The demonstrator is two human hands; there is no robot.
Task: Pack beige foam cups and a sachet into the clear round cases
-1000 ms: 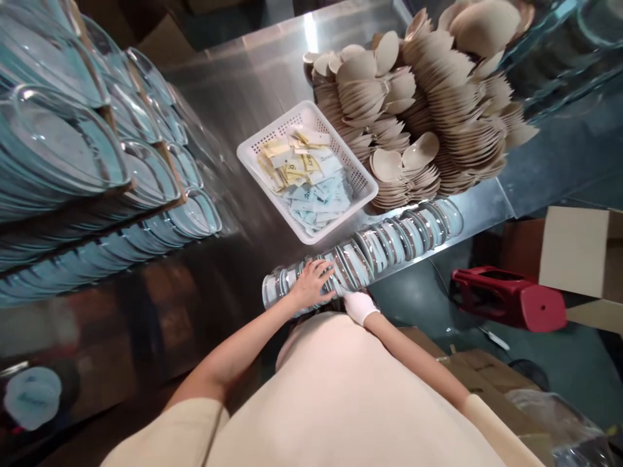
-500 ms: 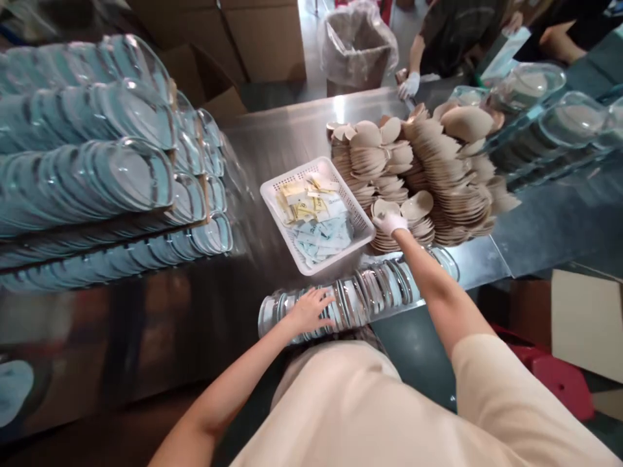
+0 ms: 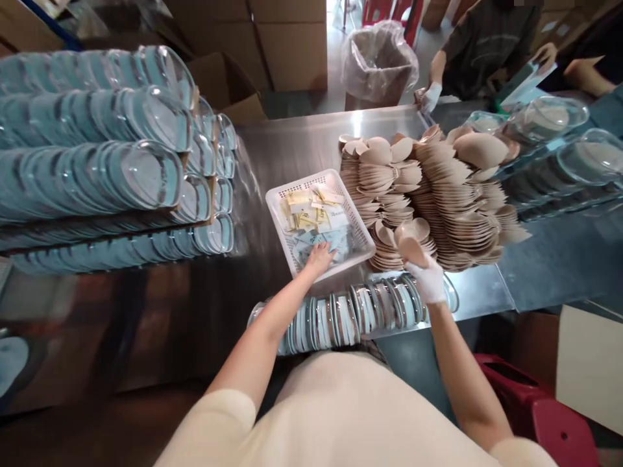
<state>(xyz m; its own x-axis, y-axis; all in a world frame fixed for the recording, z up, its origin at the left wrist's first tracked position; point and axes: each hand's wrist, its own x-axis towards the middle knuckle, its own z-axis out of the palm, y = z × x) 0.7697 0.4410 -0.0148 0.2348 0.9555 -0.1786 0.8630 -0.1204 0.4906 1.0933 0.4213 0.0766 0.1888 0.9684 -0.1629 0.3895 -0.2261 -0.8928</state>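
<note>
Beige pad (image 3: 413, 250) pinched in gloved right hand (image 3: 428, 280), lifted just off the pad stacks (image 3: 438, 194) beyond it. Bare left hand (image 3: 318, 258) reaches into the basket (image 3: 292, 250), fingers down on blue packets (image 3: 335, 241); closure unclear. Lids (image 3: 350, 314) lie below both hands, within reach.

Place: packing workshop
Bench: long steel table (image 3: 302, 139)
Stock: stacked clear lids (image 3: 97, 168), heaps of tan cups (image 3: 438, 188), basket (image 3: 341, 185) of sachets
Surroundings: cardboard boxes (image 3: 272, 39), lined bin (image 3: 377, 61), another gloved worker (image 3: 479, 39)
</note>
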